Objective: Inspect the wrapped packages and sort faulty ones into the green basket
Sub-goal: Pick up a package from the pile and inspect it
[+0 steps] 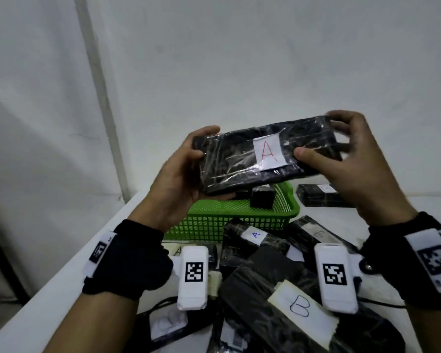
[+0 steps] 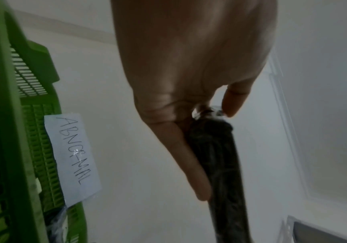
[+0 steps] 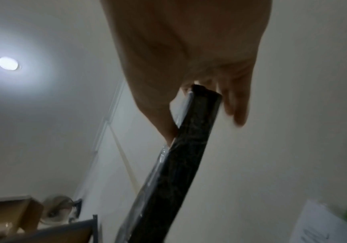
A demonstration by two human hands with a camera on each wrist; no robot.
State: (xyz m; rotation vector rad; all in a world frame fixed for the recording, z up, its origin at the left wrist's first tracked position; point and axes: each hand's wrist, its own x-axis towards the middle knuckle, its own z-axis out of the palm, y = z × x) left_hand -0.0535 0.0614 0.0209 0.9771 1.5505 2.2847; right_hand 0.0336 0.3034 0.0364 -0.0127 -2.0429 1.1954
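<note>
A flat black package [image 1: 239, 159] in clear wrap, with a white label marked "A" in red, is held up above the green basket [image 1: 229, 220]. My left hand [image 1: 183, 171] grips its left end, thumb on top and fingers underneath. My right hand [image 1: 341, 159] pinches its right end, thumb on the front face near the label. The left wrist view shows the package [image 2: 218, 164] edge-on between thumb and fingers. The right wrist view shows the package [image 3: 176, 164] the same way. The basket [image 2: 6, 131] carries a paper tag reading "ABNORMAL" and holds dark wrapped items.
Several black wrapped packages labelled "A" [image 1: 255, 240] or "B" [image 1: 301, 309] lie piled on the white table [image 1: 61, 289] in front of the basket. Another package [image 1: 321, 197] lies to the basket's right. A white wall stands behind, and the table's left edge is close.
</note>
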